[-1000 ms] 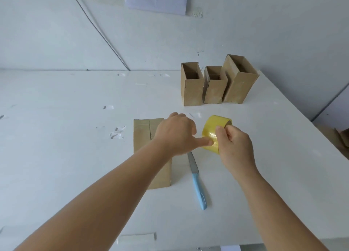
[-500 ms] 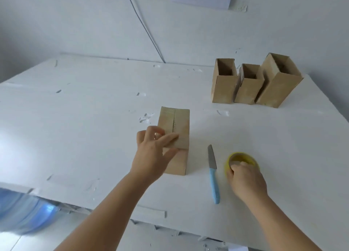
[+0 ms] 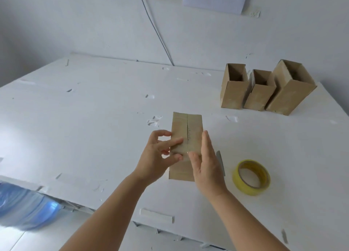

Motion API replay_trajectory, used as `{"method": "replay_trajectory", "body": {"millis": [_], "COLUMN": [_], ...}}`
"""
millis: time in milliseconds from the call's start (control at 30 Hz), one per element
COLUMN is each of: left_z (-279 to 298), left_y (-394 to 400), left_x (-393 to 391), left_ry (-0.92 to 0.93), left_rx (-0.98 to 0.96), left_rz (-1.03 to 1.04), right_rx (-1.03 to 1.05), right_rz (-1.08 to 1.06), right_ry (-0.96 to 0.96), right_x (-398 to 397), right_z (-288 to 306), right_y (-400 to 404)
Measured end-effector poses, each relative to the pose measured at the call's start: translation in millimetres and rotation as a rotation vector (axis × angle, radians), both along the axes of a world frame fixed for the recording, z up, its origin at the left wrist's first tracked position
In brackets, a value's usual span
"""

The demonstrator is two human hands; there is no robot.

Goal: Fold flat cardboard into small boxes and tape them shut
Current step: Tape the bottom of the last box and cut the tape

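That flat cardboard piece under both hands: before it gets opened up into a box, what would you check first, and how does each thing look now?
1. Left hand on the flat cardboard: ok.
2. Right hand on it: ok.
3. Tape roll set down within reach: ok.
4. Knife clear of fingers: not ok, its blade lies right beside the right hand.
5. Loose tape end ready: cannot tell.
6. Three open boxes out of the way: ok.
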State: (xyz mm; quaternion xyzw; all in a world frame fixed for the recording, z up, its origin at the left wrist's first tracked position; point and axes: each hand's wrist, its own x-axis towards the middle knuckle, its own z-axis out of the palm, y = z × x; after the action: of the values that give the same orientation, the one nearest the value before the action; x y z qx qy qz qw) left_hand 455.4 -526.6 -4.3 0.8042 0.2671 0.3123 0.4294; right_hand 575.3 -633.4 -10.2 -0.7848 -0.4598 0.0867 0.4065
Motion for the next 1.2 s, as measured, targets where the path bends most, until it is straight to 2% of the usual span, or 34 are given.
{"method": "replay_trajectory", "body": {"millis": [100, 200, 300, 400, 433, 500, 633, 700, 800, 967, 1033, 1100, 1200], "left_z": [-2, 6, 29, 48, 48, 43, 29, 29, 32, 51, 61, 70, 74], "left_y": [3, 10, 24, 41, 46, 54, 51, 52, 56, 50, 42, 33, 29], "left_x": [-5, -12, 3, 38, 46, 54, 50, 49, 45, 37, 38, 42, 45], "left_ry": [-0.001, 0.093, 0.191, 0.451, 0.533, 0.586, 0.417, 0.398, 0.34, 0.031, -0.106, -0.207, -0.229], "left_rx": [-0.066, -0.117, 0.006, 0.245, 0.256, 0.149, -0.192, -0.302, -0.309, -0.237, -0.359, -0.503, -0.542], "left_rz": [-0.071, -0.065, -0.006, -0.063, -0.089, -0.152, -0.104, -0.069, -0.091, -0.061, -0.036, 0.071, 0.21], "right_rx": [0.002, -0.05, -0.07, -0.272, -0.362, -0.46, -0.389, -0.343, -0.21, 0.284, 0.372, 0.397, 0.402], "right_rz": [-0.042, -0.011, 0.048, 0.164, 0.175, 0.159, 0.037, -0.064, -0.089, -0.099, -0.14, -0.206, -0.301], "right_ry": [0.038, 0.109, 0.057, -0.137, -0.17, -0.115, 0.255, 0.385, 0.427, 0.703, 0.679, 0.569, 0.435], "right_x": [-1, 5, 18, 33, 37, 41, 37, 40, 43, 39, 35, 29, 20], "right_z": [4, 15, 39, 57, 57, 54, 43, 40, 42, 65, 74, 79, 78], "right_y": [-3, -2, 17, 52, 62, 72, 67, 66, 62, 56, 57, 61, 65]}}
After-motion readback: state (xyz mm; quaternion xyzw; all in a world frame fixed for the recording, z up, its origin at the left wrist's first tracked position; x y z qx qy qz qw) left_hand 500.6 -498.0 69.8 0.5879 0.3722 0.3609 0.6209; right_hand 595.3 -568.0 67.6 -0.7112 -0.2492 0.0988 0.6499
